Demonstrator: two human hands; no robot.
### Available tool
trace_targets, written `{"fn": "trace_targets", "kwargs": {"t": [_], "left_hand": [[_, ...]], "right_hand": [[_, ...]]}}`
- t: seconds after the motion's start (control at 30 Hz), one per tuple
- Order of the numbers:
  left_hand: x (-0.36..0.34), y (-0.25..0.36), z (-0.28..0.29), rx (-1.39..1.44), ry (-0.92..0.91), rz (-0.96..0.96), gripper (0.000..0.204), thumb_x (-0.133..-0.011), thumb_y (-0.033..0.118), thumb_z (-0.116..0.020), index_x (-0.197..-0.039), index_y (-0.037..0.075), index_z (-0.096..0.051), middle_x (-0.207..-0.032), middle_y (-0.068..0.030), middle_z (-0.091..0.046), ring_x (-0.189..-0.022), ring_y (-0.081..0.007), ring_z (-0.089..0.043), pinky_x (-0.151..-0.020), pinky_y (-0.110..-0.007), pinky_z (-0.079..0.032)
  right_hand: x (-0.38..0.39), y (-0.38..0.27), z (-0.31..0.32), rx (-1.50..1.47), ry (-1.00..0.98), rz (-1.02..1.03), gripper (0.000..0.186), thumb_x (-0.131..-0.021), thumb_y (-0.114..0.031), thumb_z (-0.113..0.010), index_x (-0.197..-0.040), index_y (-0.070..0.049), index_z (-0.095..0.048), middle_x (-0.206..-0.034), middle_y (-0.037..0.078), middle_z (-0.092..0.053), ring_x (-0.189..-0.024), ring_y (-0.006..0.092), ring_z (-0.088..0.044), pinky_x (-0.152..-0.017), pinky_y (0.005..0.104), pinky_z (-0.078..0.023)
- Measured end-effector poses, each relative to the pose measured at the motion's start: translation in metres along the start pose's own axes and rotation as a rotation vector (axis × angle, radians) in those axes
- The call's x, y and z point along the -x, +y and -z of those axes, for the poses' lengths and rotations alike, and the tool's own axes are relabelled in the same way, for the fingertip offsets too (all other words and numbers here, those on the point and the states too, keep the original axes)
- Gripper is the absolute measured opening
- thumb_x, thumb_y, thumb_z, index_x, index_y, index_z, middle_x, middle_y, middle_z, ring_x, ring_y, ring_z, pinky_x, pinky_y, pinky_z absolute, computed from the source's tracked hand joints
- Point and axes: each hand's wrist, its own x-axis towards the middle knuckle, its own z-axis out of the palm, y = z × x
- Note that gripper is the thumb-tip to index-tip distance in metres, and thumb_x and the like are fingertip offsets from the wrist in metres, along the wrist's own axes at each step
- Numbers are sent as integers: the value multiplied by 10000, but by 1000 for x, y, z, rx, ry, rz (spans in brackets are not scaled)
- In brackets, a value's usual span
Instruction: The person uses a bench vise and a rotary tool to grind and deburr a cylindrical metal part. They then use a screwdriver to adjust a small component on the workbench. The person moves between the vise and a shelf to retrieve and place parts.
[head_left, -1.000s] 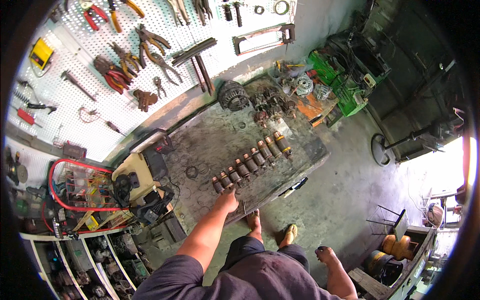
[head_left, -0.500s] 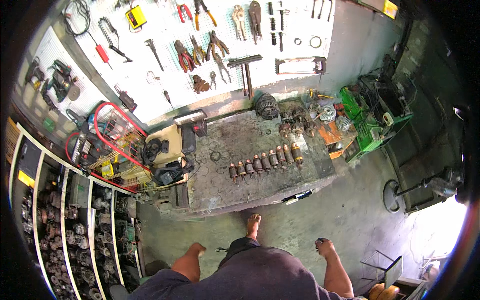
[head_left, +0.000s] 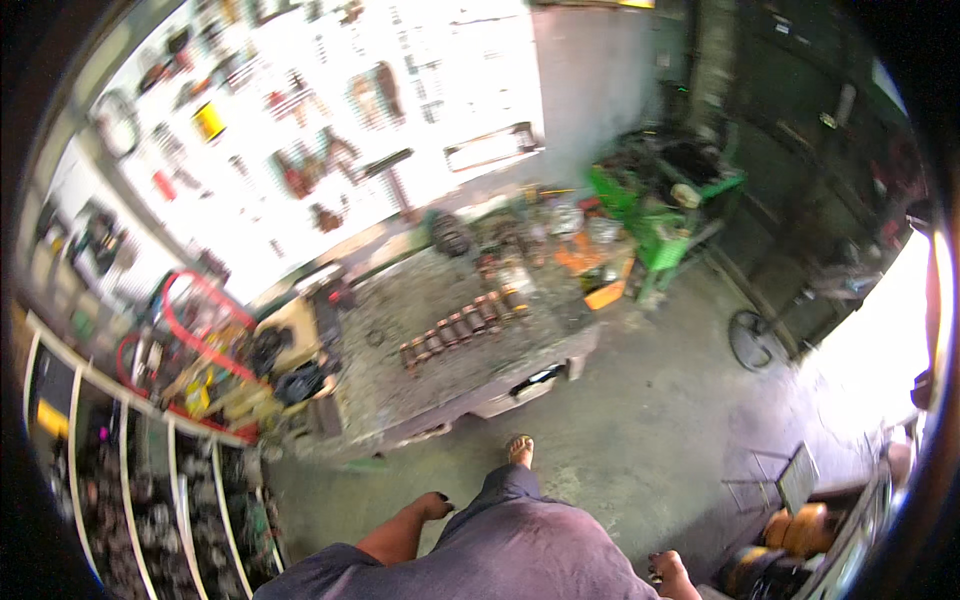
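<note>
My left hand hangs low by my body, in front of the workbench; motion smears its dark fingertips, so its grip is unclear. My right hand is low at the lower right, fingers curled round something dark that I cannot make out. On the bench, away from both hands, lies a row of several cylindrical copper-ended motor armatures. A large dark round alternator-like part stands at the bench's back, beside more metal parts. A foot shows on the floor ahead of me. The whole picture is blurred.
Tools hang on a white pegboard. A red-handled wire basket stands left of the bench, above shelves of parts. At the right are green crates, a round fan base, a metal chair and a bright doorway.
My left hand has withdrawn from the armature row to beside my body. My right hand has dropped lower. The bench now sits farther from my body as the head view shifts.
</note>
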Motion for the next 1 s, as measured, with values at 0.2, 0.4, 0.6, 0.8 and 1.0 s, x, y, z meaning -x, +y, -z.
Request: {"fn": "trace_targets", "kwargs": {"t": [0.2, 0.4, 0.6, 0.8, 1.0], "left_hand": [[-71, 67, 95, -548, -173, 45, 593, -1000, 611, -679, -1130, 53, -835, -1068, -164, -835, -989, -363, -782, -943, -504, -589], [-147, 237, 139, -638, -118, -50, 668, -967, 581, -765, -1273, -11, -806, -1273, -226, -803, -1231, -378, -749, -1009, -500, -580], [-240, 473, 156, -881, -117, -232, 668, -964, 558, -784, -1302, -17, -793, -1314, -233, -792, -1270, -372, -739, -1043, -485, -576], [-296, 730, 111, -469, -50, -575, 532, -906, 249, -852, -1332, -54, -749, -1192, -242, -816, -1012, -323, -809, -922, -452, -642], [-269, 878, 2, -428, -141, -806, 453, -979, 163, -813, -1367, -52, -722, -1116, -171, -821, -882, -248, -793, -765, -381, -652]], "right_hand": [[24, 20, -55, -406, 187, -65, 322, -1080, -373, -652, -1049, -104, -826, -982, 87, -832, -829, 231, -791, -717, 445, -634], [20, 17, -128, -443, 148, -50, 348, -1081, -345, -640, -1223, -102, -845, -1020, 156, -844, -910, 266, -815, -804, 447, -653], [29, 30, -152, -844, -14, -347, 358, -1008, -274, -631, -1224, -74, -835, -1067, 162, -841, -962, 300, -823, -790, 482, -654], [42, 20, -104, -1152, 238, -504, 341, -978, -315, -663, -1080, -57, -860, -990, 168, -839, -898, 317, -811, -797, 468, -632], [22, 17, -66, -1289, 214, -343, 441, -1032, -434, -669, -1020, -36, -858, -940, 158, -835, -854, 291, -794, -776, 484, -623]]}}
